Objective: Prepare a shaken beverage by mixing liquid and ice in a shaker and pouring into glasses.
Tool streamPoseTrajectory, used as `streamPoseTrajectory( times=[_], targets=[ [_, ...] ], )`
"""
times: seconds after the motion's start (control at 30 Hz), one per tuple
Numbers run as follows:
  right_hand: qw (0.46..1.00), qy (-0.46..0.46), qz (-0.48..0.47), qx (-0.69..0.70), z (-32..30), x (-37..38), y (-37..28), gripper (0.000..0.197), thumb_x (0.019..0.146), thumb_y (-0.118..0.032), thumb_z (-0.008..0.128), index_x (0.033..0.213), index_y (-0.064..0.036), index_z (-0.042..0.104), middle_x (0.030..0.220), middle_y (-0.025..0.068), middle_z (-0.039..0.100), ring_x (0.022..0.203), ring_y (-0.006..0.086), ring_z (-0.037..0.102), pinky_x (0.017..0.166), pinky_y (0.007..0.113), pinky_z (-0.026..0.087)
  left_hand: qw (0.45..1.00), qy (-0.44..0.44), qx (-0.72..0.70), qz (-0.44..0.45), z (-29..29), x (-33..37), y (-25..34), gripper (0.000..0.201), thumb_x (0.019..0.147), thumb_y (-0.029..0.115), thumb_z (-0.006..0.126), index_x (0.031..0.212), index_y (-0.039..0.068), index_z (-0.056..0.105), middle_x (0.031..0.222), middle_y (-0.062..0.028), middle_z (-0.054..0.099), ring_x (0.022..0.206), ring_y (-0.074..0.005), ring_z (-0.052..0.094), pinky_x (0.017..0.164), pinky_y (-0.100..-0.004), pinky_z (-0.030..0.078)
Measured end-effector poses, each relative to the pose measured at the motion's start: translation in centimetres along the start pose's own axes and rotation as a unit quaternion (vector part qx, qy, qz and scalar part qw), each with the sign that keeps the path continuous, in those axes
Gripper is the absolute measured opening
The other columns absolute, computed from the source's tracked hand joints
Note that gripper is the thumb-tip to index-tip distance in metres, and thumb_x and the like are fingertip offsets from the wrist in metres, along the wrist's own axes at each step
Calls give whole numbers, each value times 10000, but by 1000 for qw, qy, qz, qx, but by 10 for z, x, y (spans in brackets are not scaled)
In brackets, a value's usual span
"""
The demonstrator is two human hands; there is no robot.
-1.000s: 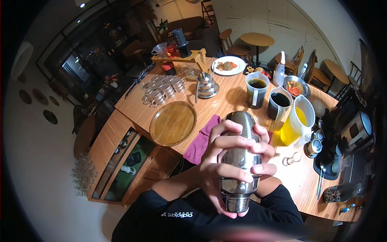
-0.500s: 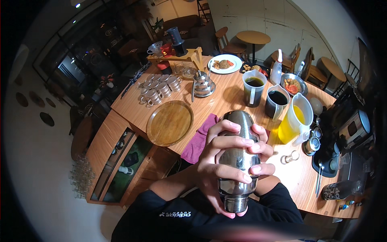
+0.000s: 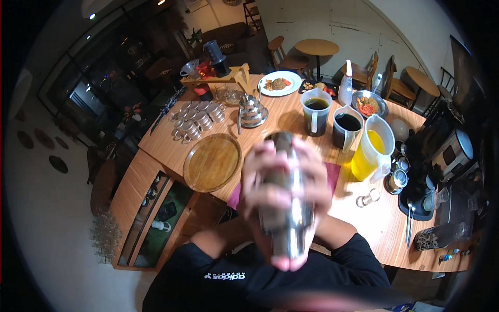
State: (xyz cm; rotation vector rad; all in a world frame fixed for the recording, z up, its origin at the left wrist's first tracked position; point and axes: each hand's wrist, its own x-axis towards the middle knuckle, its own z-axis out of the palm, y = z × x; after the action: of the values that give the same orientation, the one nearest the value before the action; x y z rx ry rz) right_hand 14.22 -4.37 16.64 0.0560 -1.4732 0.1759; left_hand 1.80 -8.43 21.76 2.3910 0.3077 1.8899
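In front of my chest, both hands are wrapped round a silver metal cocktail shaker (image 3: 295,223). It is tilted, with its narrow cap end toward me and low in the picture. My left hand (image 3: 255,182) grips it from the left, and my right hand (image 3: 315,182) grips it from the right. The fingers of both are smeared by motion. Beneath the hands, a purple cloth (image 3: 333,176) lies on the wooden counter (image 3: 283,115), partly hidden. A small metal jigger (image 3: 368,198) lies to the right of my right hand.
Plastic jugs of dark liquid (image 3: 315,125) and yellow liquid (image 3: 366,162) stand beyond my right hand. A round wooden tray (image 3: 212,162), metal cups (image 3: 200,117) and a gooseneck kettle (image 3: 252,115) are at left. A white food plate (image 3: 292,78) sits at the far edge.
The shaker and both hands have moved a little left and blurred. The whole scene has shifted slightly left in the picture. My grip on the shaker stays the same.
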Motion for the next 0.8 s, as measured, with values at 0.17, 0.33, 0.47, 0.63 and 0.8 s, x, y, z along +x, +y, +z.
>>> streamPoseTrajectory(
  times=[0.17,0.33,0.47,0.63,0.8],
  targets=[
    [968,-153,123,157,10,-23,-13,295,972,-300,634,1257,-223,641,1091,81,657,1156,210,585,1099,448,443,999,-5,19,33,8,1,-15,661,876,633,683,1256,117,522,1270,-190,554,1228,-320,530,1120,-531,399],
    [993,88,49,-59,12,11,1,652,806,-640,680,1179,-118,564,1297,239,569,1274,434,537,1101,644,382,994,33,-94,-43,12,-3,-37,766,642,723,826,1142,182,617,1322,-227,544,1288,-375,469,1116,-585,352],
    [915,370,-156,53,69,51,12,697,715,-654,782,1146,-143,581,1101,126,601,1044,332,624,985,549,499,998,-19,-48,30,17,3,-34,504,754,538,784,1072,194,596,1240,-157,563,1272,-321,479,1116,-549,382],
    [960,278,16,32,26,21,9,881,693,-809,706,1200,-117,508,1120,140,567,1059,327,591,1029,609,457,994,22,-15,-101,23,21,-24,664,807,721,710,1108,141,592,1276,-202,565,1274,-343,506,1166,-591,312],
    [976,203,25,-70,1,15,13,878,721,-821,667,1203,-104,506,1185,186,574,1122,369,590,1056,638,425,995,-52,-83,-5,36,38,-27,779,726,715,760,1177,101,596,1276,-189,561,1244,-360,513,1140,-581,323]
  ],
)
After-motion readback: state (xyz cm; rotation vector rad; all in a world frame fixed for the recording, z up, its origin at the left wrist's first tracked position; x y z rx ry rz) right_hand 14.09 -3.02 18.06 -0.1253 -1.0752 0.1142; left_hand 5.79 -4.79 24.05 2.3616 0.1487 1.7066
